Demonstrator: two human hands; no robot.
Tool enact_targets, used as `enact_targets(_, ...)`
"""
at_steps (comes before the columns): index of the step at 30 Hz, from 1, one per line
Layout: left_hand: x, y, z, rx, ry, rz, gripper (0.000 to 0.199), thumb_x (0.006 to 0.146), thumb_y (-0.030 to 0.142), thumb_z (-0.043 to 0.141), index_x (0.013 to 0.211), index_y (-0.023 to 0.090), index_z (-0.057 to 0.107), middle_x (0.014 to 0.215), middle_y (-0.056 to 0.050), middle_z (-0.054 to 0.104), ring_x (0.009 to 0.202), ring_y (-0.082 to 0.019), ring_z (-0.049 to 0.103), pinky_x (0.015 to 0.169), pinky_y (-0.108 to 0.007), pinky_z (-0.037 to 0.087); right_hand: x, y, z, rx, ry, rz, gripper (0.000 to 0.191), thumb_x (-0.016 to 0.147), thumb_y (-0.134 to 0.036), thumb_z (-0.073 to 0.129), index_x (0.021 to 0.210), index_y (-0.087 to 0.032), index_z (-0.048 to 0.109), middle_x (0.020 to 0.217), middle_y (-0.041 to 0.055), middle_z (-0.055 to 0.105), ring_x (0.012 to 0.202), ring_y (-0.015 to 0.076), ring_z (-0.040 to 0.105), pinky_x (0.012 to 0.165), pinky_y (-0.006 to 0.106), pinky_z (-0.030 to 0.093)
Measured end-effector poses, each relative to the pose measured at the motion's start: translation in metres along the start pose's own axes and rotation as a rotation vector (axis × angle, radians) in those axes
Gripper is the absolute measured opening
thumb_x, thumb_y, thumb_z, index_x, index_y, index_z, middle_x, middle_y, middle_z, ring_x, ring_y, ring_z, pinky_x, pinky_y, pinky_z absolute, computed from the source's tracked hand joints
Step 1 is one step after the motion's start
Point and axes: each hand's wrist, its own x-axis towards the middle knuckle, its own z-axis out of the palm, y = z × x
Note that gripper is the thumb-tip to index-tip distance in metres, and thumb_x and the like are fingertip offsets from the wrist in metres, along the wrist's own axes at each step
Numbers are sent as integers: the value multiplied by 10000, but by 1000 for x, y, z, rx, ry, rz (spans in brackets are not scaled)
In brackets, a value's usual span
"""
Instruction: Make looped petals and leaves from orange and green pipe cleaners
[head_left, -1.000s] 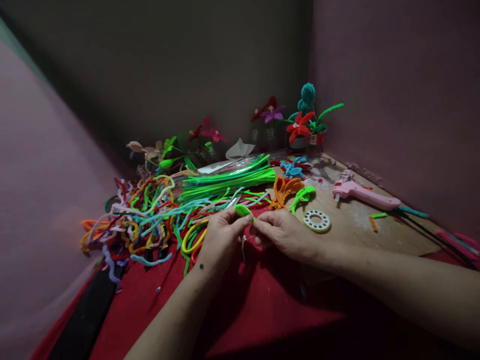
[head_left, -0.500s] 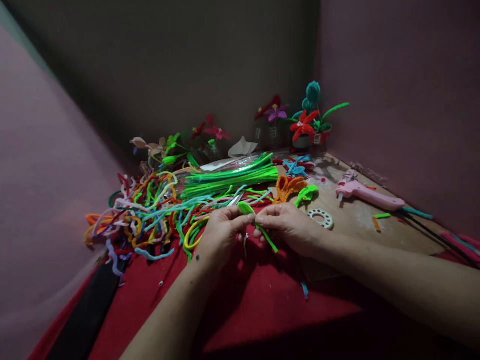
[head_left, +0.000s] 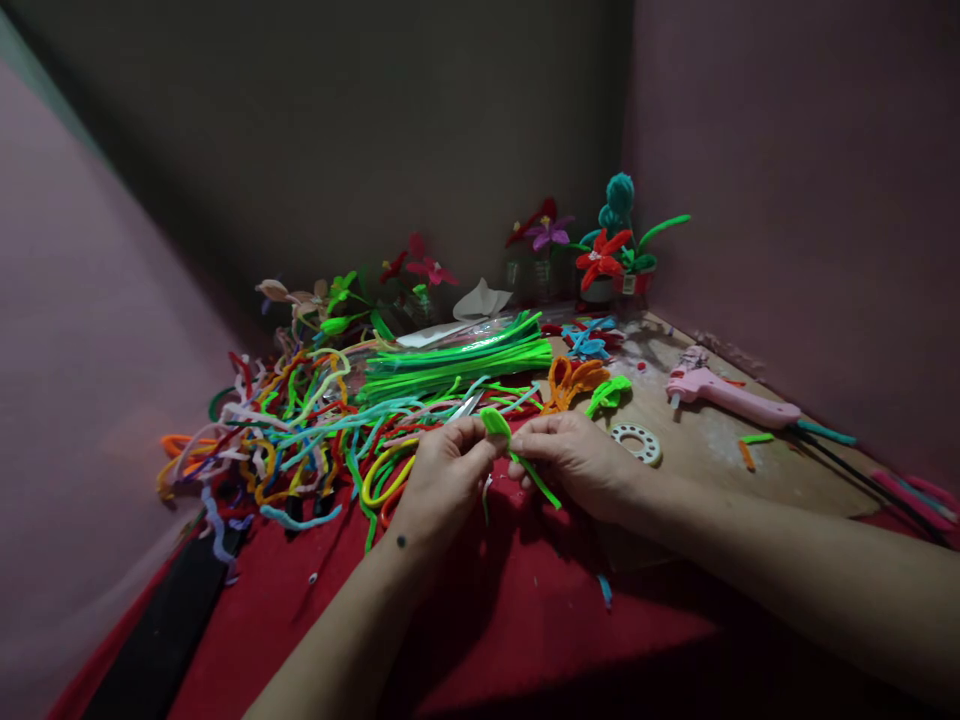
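Note:
Between my hands is a bright green pipe cleaner (head_left: 495, 422), its upper end folded into a leaf-like loop and its tail slanting down to the right. My left hand (head_left: 448, 468) pinches the piece just below the loop with thumb and fingers. Close against it, my right hand (head_left: 574, 458) grips the pipe cleaner where the tail begins. Fingertips of both hands partly hide the middle of the piece. Scissors (head_left: 469, 404) lie just behind my left hand, with only the blades showing. A bundle of green pipe cleaners (head_left: 465, 366) rests beyond them.
Loose coloured pipe cleaners (head_left: 300, 430) are heaped at left. A pink glue gun (head_left: 731, 395) lies on a board (head_left: 675, 480) at right, near a white ring with holes (head_left: 636, 444). Orange loops (head_left: 574, 385) sit behind my right hand. Finished flowers (head_left: 600, 258) stand along the wall.
The view has shifted slightly. The green loop stands a little more upright and looks broader between my fingers. Both hands keep hold of the piece.

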Motion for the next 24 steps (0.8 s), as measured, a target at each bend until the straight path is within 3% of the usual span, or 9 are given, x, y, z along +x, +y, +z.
enact_targets(5,0,-3,6,30,26,-2,167,705,263,593,593,140,573,527,28,521,485,-77,410,477,-200,308,2,2,0,16,9,-19,139,665,-233,605,578,-135,561,508,6,568,396,79,470,401,207,321)
enact_targets(12,4,-8,-3,-86,-58,-81,214,700,321,612,599,140,559,502,26,517,427,-66,409,439,-201,287,0,-4,3,79,-28,40,182,642,-248,656,559,-119,558,490,4,566,386,72,466,385,195,332)
enact_targets(19,5,-10,-4,-191,-63,-52,206,708,305,617,603,139,554,526,24,525,447,-68,436,464,-203,328,2,-3,1,274,-174,121,127,637,-197,672,668,-82,627,611,34,605,539,97,547,576,249,432)
enact_targets(24,5,-9,-6,-153,-62,-59,190,695,270,642,599,130,556,510,36,492,432,-55,406,440,-192,320,4,2,-1,280,-99,89,124,631,-192,700,661,-112,610,613,6,582,562,90,520,572,241,404)
